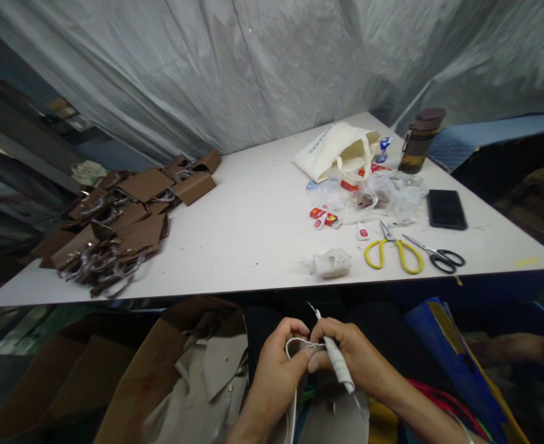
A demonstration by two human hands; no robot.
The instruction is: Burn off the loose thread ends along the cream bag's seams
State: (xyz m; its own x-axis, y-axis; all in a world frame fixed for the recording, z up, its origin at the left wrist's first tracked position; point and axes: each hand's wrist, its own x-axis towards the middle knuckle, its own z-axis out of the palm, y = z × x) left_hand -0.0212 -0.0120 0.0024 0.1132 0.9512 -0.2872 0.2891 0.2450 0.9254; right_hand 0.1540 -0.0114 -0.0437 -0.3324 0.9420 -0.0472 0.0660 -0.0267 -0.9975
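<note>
i see the white cord (294, 343) looped low in front of me, below the table (253, 234) edge, pinched in the closed fingers of my left hand (274, 370). my right hand (359, 361) grips a white pen-shaped tool (339, 365), tilted, touching the loop. up on the table lie yellow scissors (395, 254), black scissors (438, 254) just beside, and brown card pieces (128, 216) far left.

Below table's near edge, left hand (274, 370) pinched white cord (295, 344); right hand (353, 357) gripped white tool (338, 364). Scissors (395, 251) lay near table (253, 216) front-right edge.
</note>
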